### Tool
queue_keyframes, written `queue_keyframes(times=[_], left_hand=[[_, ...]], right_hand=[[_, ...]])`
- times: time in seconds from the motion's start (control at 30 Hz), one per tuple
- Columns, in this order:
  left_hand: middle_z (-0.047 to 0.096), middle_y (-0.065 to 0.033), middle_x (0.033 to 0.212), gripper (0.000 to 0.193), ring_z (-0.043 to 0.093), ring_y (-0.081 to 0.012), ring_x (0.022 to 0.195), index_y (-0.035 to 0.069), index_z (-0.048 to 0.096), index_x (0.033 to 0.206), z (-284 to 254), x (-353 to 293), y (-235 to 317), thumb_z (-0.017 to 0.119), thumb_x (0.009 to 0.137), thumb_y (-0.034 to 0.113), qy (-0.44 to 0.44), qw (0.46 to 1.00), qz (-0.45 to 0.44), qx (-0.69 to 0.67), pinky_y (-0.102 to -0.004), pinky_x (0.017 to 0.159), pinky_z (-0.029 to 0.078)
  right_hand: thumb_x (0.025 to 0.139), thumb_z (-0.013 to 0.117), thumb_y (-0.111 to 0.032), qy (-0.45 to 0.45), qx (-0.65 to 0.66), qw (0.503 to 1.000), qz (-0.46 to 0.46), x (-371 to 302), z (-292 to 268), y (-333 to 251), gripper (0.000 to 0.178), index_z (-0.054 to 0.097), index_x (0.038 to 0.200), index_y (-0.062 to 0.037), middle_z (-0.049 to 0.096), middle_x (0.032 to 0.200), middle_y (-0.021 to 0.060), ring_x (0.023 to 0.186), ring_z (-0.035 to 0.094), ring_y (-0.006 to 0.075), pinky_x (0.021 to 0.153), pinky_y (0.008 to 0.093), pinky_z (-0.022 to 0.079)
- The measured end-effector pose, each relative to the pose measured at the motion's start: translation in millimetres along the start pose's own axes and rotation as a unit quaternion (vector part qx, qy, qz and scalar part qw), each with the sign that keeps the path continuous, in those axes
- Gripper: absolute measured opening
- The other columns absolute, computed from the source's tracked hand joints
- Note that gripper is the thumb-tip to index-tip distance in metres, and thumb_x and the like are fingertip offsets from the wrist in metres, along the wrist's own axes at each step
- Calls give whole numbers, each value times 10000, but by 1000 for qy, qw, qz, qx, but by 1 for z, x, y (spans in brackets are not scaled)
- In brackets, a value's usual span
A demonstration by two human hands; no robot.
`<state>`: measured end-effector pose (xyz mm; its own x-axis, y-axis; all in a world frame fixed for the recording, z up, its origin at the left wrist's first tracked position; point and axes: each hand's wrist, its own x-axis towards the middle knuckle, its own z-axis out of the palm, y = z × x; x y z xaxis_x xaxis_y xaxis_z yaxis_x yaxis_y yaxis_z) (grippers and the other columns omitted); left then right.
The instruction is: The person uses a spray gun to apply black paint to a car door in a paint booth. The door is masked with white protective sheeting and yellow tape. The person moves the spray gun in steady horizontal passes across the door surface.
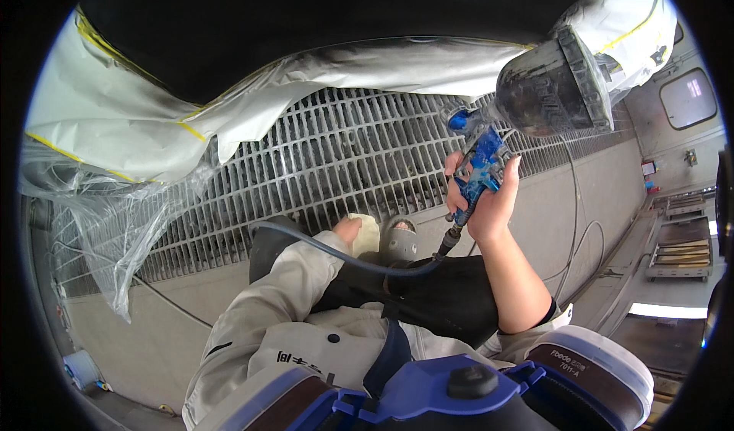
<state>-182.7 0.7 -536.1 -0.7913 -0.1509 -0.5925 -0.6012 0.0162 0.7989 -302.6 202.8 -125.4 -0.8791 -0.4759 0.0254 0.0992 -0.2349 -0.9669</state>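
right hand (480,202) raised in front of the person, fingers wrapped closed round the grip of a blue spray gun (478,160). the gun's dark, paint-stained cup (552,87) sits on top, tilted toward the upper right. a dark air hose (336,254) runs from the base of the gun's handle, loops low across the person's lap and off to the left.

left hand (349,230) held low, near the knee, closed over a pale yellowish cloth (368,234); fingers mostly hidden, so how tightly it grips i cannot tell.

below both hands, a metal floor grate (329,156). above it, a dark panel (306,18) edged in white masking paper (138,118) with yellow tape, clear plastic film (99,217) hanging at the left. a grey shoe (399,240) shows just beside the cloth.
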Motion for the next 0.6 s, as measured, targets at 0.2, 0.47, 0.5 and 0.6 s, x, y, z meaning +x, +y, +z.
queue_keyframes(times=[0.2,0.47,0.5,0.6], left_hand=[[728,-208,1131,451,659,-321,1059,-45,719,1143,-2,3,5,601,923,330,5,999,-15,42,-419,916,504],[747,-173,1056,403,680,-288,1003,-44,730,1100,-2,-34,47,609,918,294,1,991,-15,-134,-413,883,515],[747,-176,1056,403,680,-287,1004,-47,731,1091,-1,-41,54,608,918,296,4,986,-21,-164,-414,884,515],[746,-179,1056,400,679,-280,1011,-51,729,1075,-3,-51,68,611,912,295,15,985,-25,-172,-416,882,515]], right_hand=[[1026,231,-804,5,6,1000,4,0,0,-2,882,560,1043,15,632,960,139,486,470,132,457,305,440],[1022,237,-809,15,13,1000,10,6,-2,-1,861,562,1029,-12,635,981,139,493,474,128,455,304,435],[1022,238,-810,8,12,1000,11,6,-2,-1,861,560,1033,-12,635,984,138,494,475,128,455,305,435],[1019,241,-813,8,17,1000,12,8,-3,0,864,548,1064,-7,633,989,136,493,473,128,455,305,434]])
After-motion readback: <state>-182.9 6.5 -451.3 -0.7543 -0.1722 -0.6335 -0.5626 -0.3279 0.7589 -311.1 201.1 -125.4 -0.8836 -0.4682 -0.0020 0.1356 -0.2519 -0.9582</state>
